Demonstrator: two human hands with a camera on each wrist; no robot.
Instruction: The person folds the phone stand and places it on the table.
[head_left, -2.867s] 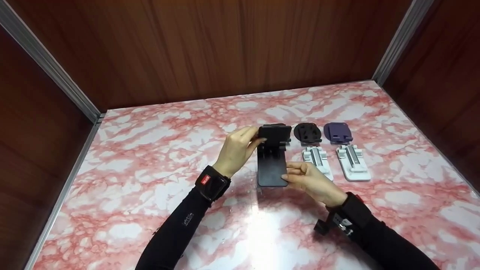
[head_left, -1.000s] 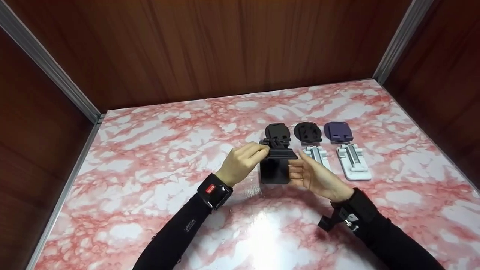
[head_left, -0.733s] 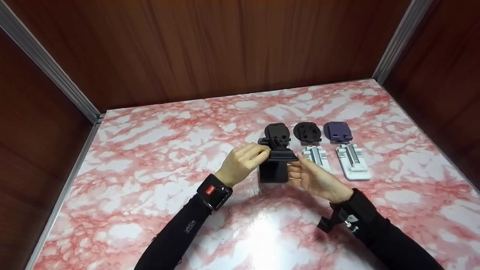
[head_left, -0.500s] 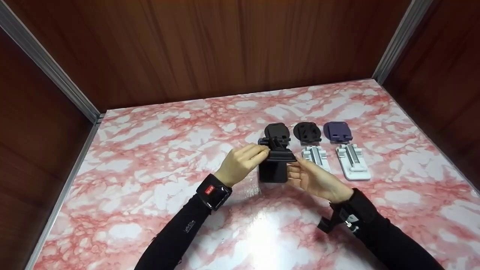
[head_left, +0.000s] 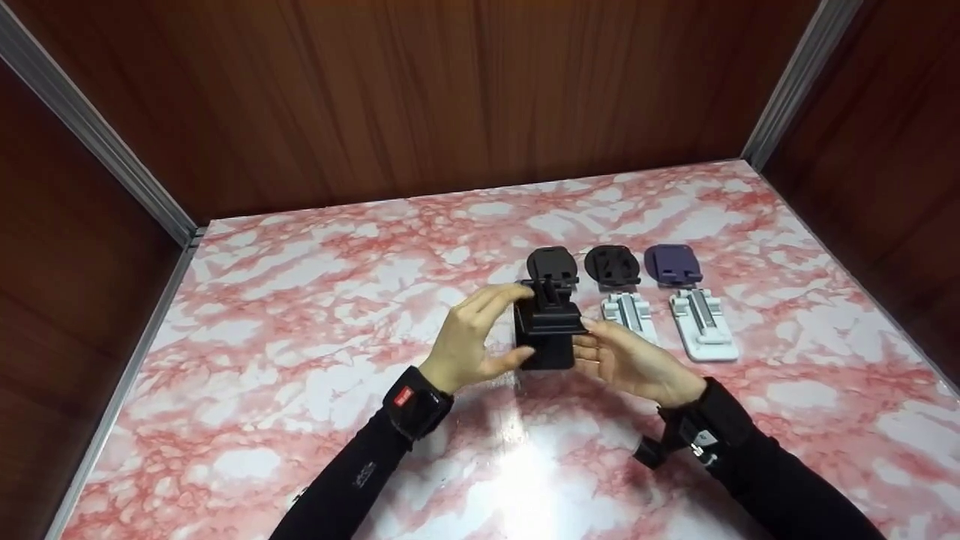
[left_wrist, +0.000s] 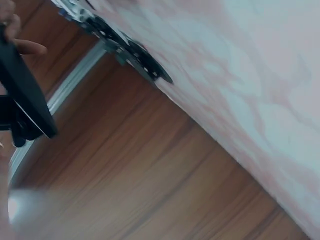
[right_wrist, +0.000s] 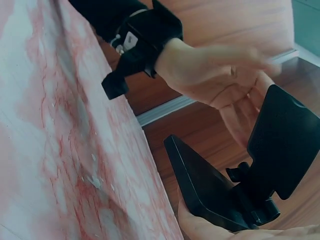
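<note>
A black folding phone stand (head_left: 549, 352) is held above the table, its upper plate tilted toward the head camera. My right hand (head_left: 637, 364) holds it from the right, thumb at the plate's edge and fingers behind the base. The right wrist view shows the hinged stand (right_wrist: 200, 175) with its base in that hand (right_wrist: 200, 227). My left hand (head_left: 472, 341) is at its left side, thumb and fingers spread apart, fingertips right by the stand. There the left hand (right_wrist: 215, 75) looks slightly blurred beside the upper plate. In the left wrist view, part of the stand (left_wrist: 25, 85) shows at the left edge.
Behind and to the right lie folded round-based stands: a dark grey one (head_left: 552, 262), a black one (head_left: 613, 265) and a purple one (head_left: 673, 264). Two white stands (head_left: 628, 315) lie nearer, one partly behind my right hand. Wooden panels (head_left: 450, 97) enclose the marbled table (head_left: 300, 300).
The upper plate has folded toward the head camera since the oldest frame. My left fingers, pinching the plate half a second ago, have spread, with the thumb lower. The right hand keeps its hold.
</note>
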